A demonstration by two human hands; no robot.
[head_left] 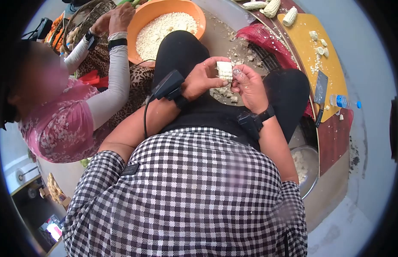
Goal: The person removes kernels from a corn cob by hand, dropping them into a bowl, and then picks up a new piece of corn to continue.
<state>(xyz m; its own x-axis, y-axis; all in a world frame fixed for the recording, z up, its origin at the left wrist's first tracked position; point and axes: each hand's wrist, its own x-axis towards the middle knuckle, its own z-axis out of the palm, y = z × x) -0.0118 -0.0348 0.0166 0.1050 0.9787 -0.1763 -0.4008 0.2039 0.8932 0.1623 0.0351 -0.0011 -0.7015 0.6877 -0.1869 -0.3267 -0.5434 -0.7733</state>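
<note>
A short piece of white corn cob (pixel 224 71) is held between my two hands, above the gap between my knees. My left hand (pixel 204 79) grips its left side, thumb below and fingers at the top. On the other side, my right hand (pixel 249 87) has its thumb and fingertips closed at the cob's right edge. Rows of kernels show on the lower part of the piece. Below the hands, loose cob bits (pixel 224 95) lie in a container that my legs partly hide.
An orange basin (pixel 202 21) of kernels stands front left, beside a seated co-worker (pixel 66 115). At the right, a yellow board (pixel 302 36) bears cob pieces, a cleaver (pixel 321 88) and a bottle (pixel 338 101). A metal bowl (pixel 312 171) sits by my right elbow.
</note>
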